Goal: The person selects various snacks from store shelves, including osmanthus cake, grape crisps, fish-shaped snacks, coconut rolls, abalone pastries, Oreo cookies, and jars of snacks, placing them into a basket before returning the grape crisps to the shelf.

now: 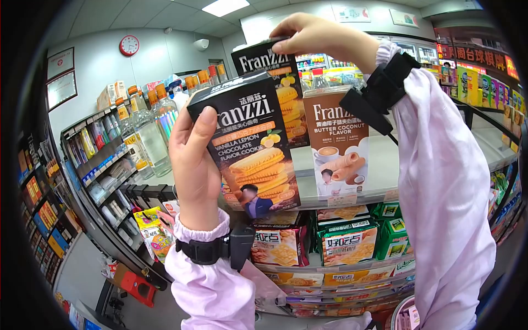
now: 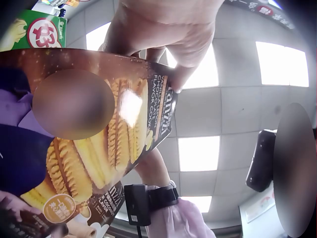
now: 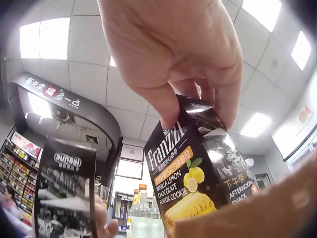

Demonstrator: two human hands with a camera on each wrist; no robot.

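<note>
My left hand [image 1: 192, 159] grips a black Franzzi vanilla lemon chocolate cookie box [image 1: 258, 165] by its left side, thumb across the front. It is held up before the shelf, slightly tilted. Behind it stands a second black cookie box [image 1: 294, 104] of the same kind. My right hand [image 1: 324, 38] pinches that one at its top from above; in the right wrist view thumb and fingers close on the top edges of this rear box [image 3: 185, 173]. A brown Franzzi butter coconut box [image 1: 336, 143] stands upright on the shelf just right of both.
Below, lower shelves hold packaged biscuits, among them a green-and-white pack [image 1: 347, 242]. Clear glass bottles [image 1: 148, 137] with orange caps stand at the left. A red stool [image 1: 137, 287] is on the floor at lower left. Colourful packets [image 1: 484, 91] line a shelf at far right.
</note>
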